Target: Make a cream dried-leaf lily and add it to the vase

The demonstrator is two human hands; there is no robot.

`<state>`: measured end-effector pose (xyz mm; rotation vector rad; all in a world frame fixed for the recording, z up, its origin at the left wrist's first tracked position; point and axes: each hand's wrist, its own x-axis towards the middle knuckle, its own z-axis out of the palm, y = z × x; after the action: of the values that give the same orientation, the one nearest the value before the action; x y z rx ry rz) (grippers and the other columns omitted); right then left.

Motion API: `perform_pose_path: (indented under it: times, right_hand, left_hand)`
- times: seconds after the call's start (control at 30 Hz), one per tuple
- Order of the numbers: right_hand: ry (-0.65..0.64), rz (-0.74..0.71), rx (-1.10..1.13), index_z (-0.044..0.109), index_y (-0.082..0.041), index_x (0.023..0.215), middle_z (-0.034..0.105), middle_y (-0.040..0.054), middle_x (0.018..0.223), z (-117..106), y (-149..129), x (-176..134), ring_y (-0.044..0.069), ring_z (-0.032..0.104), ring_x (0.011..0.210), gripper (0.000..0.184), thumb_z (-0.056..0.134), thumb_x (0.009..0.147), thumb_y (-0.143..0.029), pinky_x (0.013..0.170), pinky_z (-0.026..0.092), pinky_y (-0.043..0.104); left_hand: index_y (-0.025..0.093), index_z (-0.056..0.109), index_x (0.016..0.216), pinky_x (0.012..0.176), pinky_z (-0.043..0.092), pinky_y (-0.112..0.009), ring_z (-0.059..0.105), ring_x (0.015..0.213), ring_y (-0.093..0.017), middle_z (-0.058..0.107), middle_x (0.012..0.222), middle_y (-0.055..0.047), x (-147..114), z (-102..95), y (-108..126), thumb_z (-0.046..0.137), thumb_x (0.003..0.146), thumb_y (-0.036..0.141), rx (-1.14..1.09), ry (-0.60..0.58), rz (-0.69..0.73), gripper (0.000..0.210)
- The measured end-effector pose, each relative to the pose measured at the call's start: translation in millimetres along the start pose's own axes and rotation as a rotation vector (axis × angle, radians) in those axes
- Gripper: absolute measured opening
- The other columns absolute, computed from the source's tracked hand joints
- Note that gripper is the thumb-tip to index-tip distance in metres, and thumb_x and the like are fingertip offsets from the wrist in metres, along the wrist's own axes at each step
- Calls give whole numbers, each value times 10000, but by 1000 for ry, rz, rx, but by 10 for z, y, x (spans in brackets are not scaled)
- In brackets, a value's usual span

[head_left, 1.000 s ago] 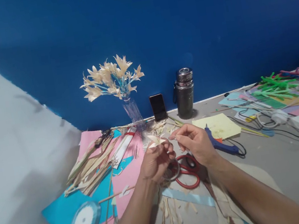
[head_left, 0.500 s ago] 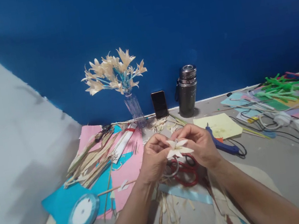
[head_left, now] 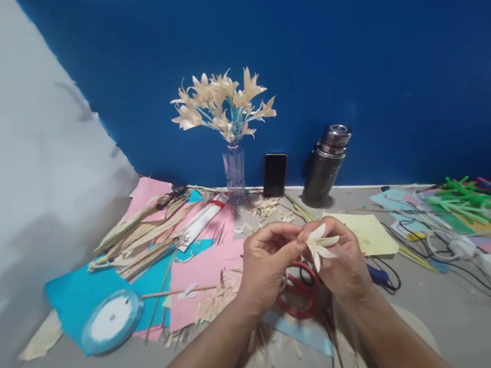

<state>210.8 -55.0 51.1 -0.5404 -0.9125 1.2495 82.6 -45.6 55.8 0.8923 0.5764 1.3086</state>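
Note:
A cream craft flower (head_left: 320, 243) with pointed petals is between my two hands above the table. My left hand (head_left: 270, 264) pinches at its left side, thumb and forefinger pressed together near the petals' base. Around the flower from behind and the right curls my right hand (head_left: 344, 261), its fingers closed on it. The flower's underside and some fingertips are hidden. Below the hands lie red-handled scissors (head_left: 299, 306), partly covered, and a light blue ribbon strip (head_left: 304, 333).
A clear bottle (head_left: 235, 176) holds several similar flowers (head_left: 223, 100). Beside it stand a phone (head_left: 275, 174) and a thermos (head_left: 326, 165). Dried husks (head_left: 141, 231), coloured paper and a ribbon spool (head_left: 113, 320) lie left; blue-handled pliers (head_left: 378, 275), cables and green pipe cleaners (head_left: 467, 202) lie right.
The flower has turned to face right and shifted rightward, with my right hand now more behind it. My left thumb has moved to its left side. The camera view has tilted.

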Motion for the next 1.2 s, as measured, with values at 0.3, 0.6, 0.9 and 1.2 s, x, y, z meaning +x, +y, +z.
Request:
perform_pose_path:
  times: [0.3, 0.6, 0.9, 1.2]
  right_hand:
    - [18, 41, -2, 651, -209, 731, 717, -11, 815, -9, 18, -19, 90, 578, 572, 240, 839, 608, -124, 486, 445, 181]
    - [48, 15, -96, 614, -216, 759, 715, 7, 855, -21, -10, -31, 117, 614, 564, 291, 872, 648, -291, 461, 505, 218]
    - [68, -25, -133, 615, -218, 714, 691, 3, 836, 5, -36, -22, 117, 589, 538, 254, 858, 655, -259, 419, 453, 212]
    - [50, -30, -161, 618, -215, 729, 670, 8, 801, -1, -5, -35, 106, 556, 552, 251, 850, 707, -309, 455, 442, 211]
  left_hand:
    - [172, 776, 776, 527, 515, -193, 614, 548, -94, 711, 684, -3, -50, 42, 43, 846, 669, 201, 59, 65, 62, 131]
    - [187, 787, 850, 519, 513, -195, 615, 514, -91, 697, 668, 1, -44, 31, -26, 838, 700, 204, -70, 6, -32, 159]
    - [186, 782, 900, 525, 522, -222, 634, 519, -111, 690, 698, 0, -55, 40, -28, 844, 691, 206, -98, -55, -18, 219]
    - [156, 772, 820, 544, 518, -223, 639, 533, -126, 693, 596, -15, -77, 94, 106, 831, 699, 230, -27, -3, 17, 153]
